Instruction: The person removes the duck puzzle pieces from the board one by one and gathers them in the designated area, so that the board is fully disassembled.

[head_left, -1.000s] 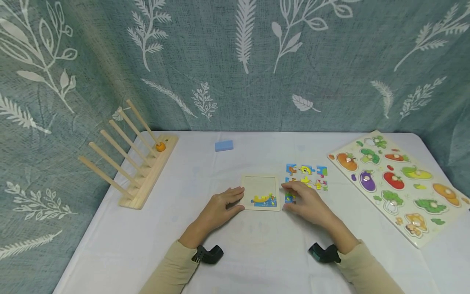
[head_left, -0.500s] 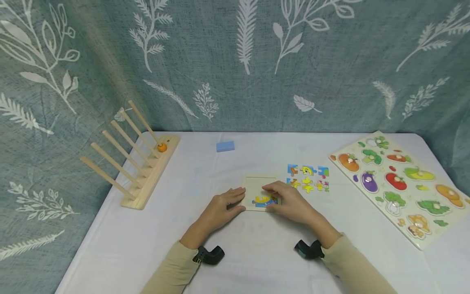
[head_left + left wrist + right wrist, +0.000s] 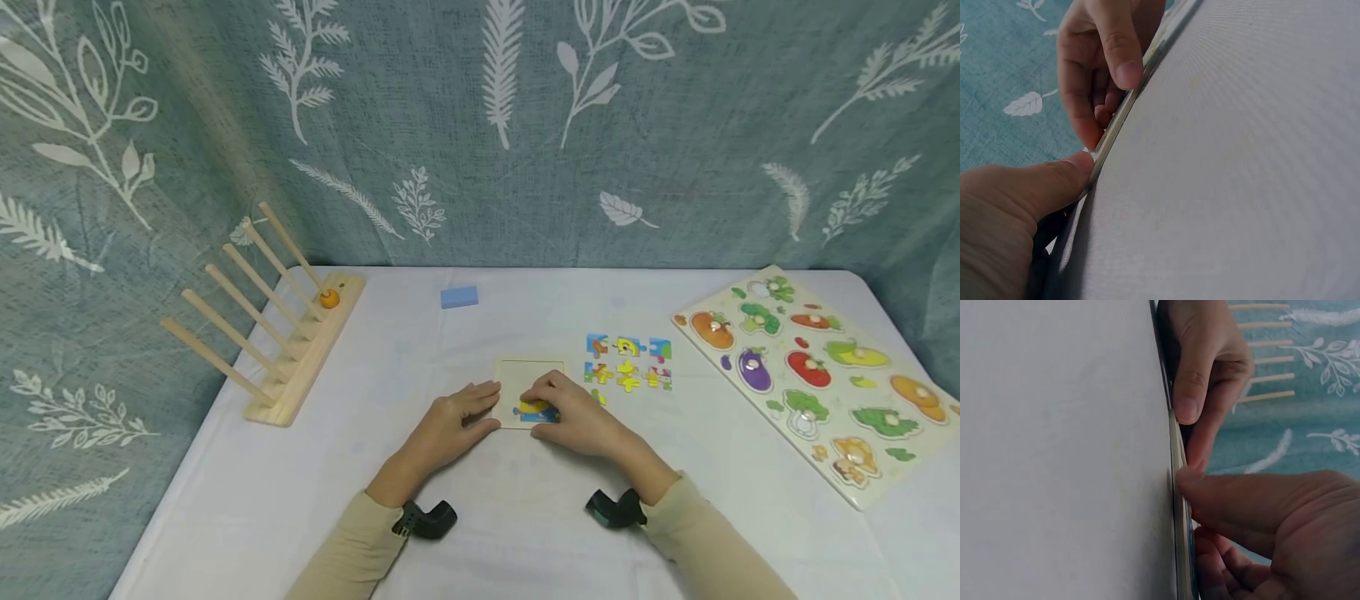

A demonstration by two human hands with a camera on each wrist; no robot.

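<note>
A small square wooden puzzle tray [image 3: 511,372] lies on the white table, with yellow and blue jigsaw pieces [image 3: 534,412] along its near side. My left hand [image 3: 453,425] rests at the tray's left edge, fingers extended, thumb at the near corner. Over the tray's lower right is my right hand [image 3: 583,422], fingers bent above the pieces and thumb at the near edge. Its palm and fingers hide part of the tray; whether it pinches a piece cannot be seen. Both wrist views show the thumbs touching the tray's thin edge [image 3: 1116,126].
Loose jigsaw pieces [image 3: 627,348] lie in rows right of the tray. A vegetable knob puzzle board [image 3: 819,417] is at the right. A wooden peg stand [image 3: 315,358] with an orange bead [image 3: 329,298] stands left. A blue block [image 3: 459,297] lies near the back.
My right hand has moved left from beside the tray's right edge onto its lower right, uncovering part of a loose piece. The left hand has stayed at the left edge.
</note>
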